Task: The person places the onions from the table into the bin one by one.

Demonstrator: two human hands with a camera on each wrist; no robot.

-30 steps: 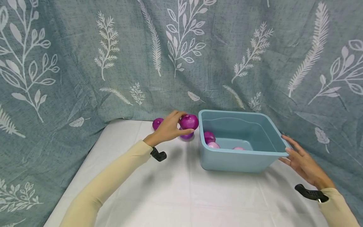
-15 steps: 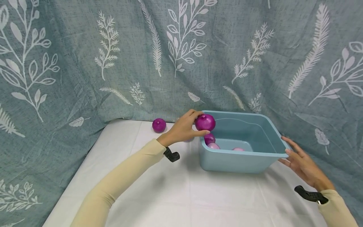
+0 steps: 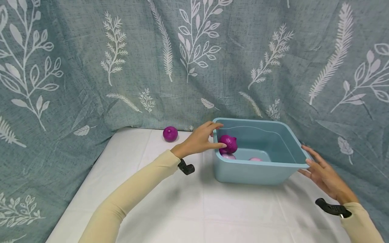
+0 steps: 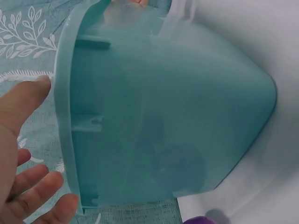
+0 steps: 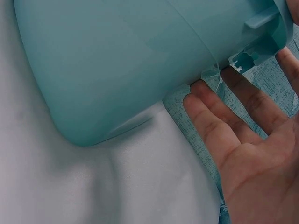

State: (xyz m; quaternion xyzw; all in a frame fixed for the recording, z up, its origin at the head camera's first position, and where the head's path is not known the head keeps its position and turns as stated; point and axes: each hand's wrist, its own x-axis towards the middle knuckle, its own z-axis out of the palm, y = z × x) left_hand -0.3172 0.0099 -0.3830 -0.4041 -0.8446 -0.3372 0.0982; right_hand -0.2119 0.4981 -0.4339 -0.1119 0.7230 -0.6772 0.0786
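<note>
A glossy red onion (image 3: pixel 228 144) is inside the blue plastic bin (image 3: pixel 252 173), by its left wall, just past my left fingertips. My left hand (image 3: pixel 199 139) hovers over the bin's left rim with thumb and fingers spread, nothing between them. In the left wrist view those fingers (image 4: pixel 39 186) are beside the rim. My right hand (image 3: pixel 329 177) is at the bin's right end, thumb at the rim. The right wrist view has its fairly straight fingers (image 5: pixel 210 123) against the outside, below the rim.
Paler pink onions (image 3: pixel 229 156) lie on the bin floor. Another red onion (image 3: pixel 170 134) stands on the white-covered table (image 3: pixel 170 209) at the back left. A purple onion (image 4: pixel 200 220) peeks in beside the bin in the left wrist view. A leaf-patterned curtain (image 3: pixel 146 67) hangs behind.
My left hand carried the red onion rightwards over the bin's rim and let go of it; the onion is now lower, inside the bin. The right hand stayed at the bin.
</note>
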